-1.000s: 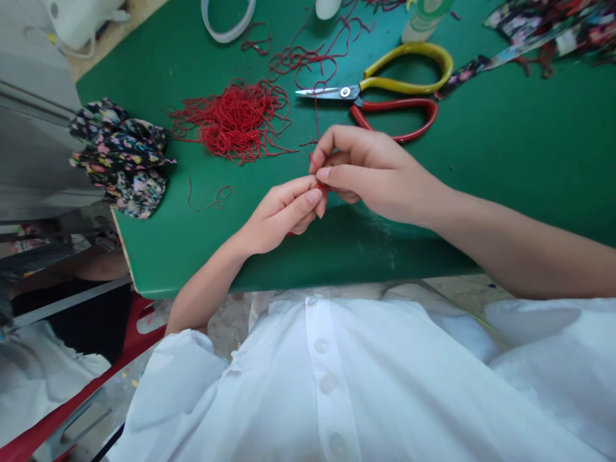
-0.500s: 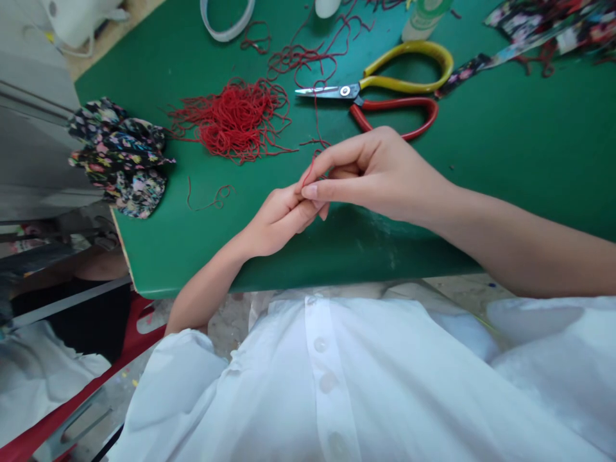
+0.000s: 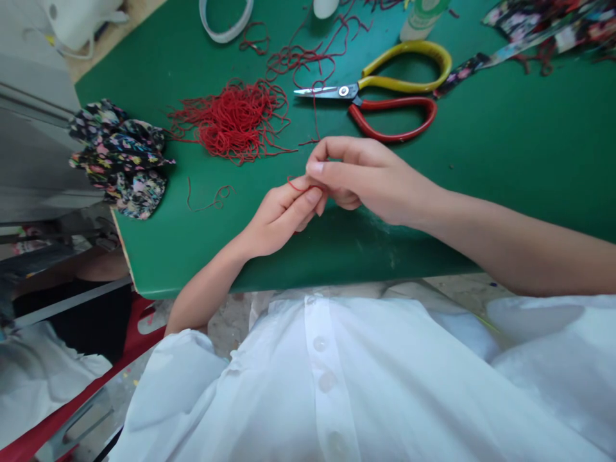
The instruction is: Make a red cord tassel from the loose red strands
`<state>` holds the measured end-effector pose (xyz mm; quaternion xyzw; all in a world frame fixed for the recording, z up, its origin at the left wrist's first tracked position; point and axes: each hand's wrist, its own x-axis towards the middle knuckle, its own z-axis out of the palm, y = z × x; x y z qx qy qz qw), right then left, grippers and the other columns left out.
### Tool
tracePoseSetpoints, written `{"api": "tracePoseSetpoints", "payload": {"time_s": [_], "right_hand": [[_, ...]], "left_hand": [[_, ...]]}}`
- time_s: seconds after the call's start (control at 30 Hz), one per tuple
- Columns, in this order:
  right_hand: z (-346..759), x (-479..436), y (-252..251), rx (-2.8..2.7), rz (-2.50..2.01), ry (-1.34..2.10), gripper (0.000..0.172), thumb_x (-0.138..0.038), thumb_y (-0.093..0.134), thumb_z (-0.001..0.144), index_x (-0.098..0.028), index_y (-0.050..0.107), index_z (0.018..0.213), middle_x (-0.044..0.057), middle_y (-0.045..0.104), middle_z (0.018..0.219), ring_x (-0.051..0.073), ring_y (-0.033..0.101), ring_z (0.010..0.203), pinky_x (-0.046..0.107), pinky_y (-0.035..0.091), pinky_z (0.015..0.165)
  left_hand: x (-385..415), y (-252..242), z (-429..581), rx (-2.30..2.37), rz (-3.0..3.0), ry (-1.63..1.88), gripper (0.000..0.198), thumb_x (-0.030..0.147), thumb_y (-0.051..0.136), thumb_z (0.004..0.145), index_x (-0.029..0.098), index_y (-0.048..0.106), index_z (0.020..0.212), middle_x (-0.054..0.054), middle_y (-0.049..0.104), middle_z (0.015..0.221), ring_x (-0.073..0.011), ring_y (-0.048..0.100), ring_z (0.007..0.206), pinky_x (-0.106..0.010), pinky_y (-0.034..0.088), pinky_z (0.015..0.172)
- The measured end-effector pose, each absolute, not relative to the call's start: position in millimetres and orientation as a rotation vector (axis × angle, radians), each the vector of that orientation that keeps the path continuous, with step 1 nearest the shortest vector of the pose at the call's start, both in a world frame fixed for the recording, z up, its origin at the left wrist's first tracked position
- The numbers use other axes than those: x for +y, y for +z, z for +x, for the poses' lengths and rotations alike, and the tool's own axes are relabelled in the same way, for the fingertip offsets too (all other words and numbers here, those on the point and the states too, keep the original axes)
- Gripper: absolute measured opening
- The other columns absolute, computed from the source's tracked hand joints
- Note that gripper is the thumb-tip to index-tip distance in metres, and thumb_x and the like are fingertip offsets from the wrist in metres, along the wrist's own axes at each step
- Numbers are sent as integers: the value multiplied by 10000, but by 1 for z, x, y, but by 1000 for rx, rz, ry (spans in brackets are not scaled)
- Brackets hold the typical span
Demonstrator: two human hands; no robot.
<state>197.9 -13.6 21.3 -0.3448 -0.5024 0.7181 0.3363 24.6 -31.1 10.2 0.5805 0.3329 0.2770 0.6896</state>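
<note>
Red cord [image 3: 294, 187] at mid-frame, a short curve lying across the forefinger of the left hand [image 3: 274, 221]; remainder hidden among the fingers. Left thumb pressed to forefinger, apparently pinching the cord; other fingers curled beneath. Right hand [image 3: 373, 173] against the left, on its right side in the frame: thumb and forefinger brought together by the left forefinger's tip. Cannot tell of any cord between them.

Chief risk, by judgement: curve slipping off the forefinger, from a slack left pinch or a hard tug by the right. Also a twist or a misplaced tightening, with so much cord out of sight under the fingertips.

Above the right hand, a thin strand [image 3: 315, 115] running up past the blades of the scissors [image 3: 343, 91]. Join to the held cord not visible; if joined, possible snag at the blades under a pull.

Upper left of centre, heap of red cord [image 3: 235, 122], loose ends splayed. Tangling likely if brushed. Near the left edge of the frame, patterned cloth [image 3: 118, 160], apparently touching a strand from the heap: possible drag from any shift.
</note>
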Motion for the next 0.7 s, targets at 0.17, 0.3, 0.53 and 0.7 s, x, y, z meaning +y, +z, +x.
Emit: {"api": "tracePoseSetpoints", "payload": {"time_s": [0.17,0.3,0.53,0.7], "right_hand": [[201,-15,27,-1480,-967,1595,346,-194,567,909,-177,419,596,-69,363,502,45,288,499,214,246,467],[203,-17,30,-1591,-970,1485,350,-185,581,884,-170,414,577,-60,329,527,49,259,523,239,197,472],[204,-19,30,-1703,-893,1390,290,-152,539,870,-153,450,594,-58,344,540,44,281,536,223,217,495],[205,-20,28,-1814,-811,1329,363,-229,551,896,-177,370,587,-66,290,527,48,246,527,221,210,489]], "left_hand": [[-31,14,26,735,1238,682,352,500,469,951,200,499,769,77,291,505,-21,279,397,-186,276,419],[-30,12,27,792,1226,689,399,555,467,934,201,481,749,78,260,498,-18,247,384,-175,261,400],[-29,9,26,852,1238,692,439,607,435,926,201,500,770,81,223,486,-14,251,365,-156,239,394],[-28,3,25,895,1255,739,455,626,414,929,200,500,795,81,212,484,-15,292,359,-149,233,398]]}}
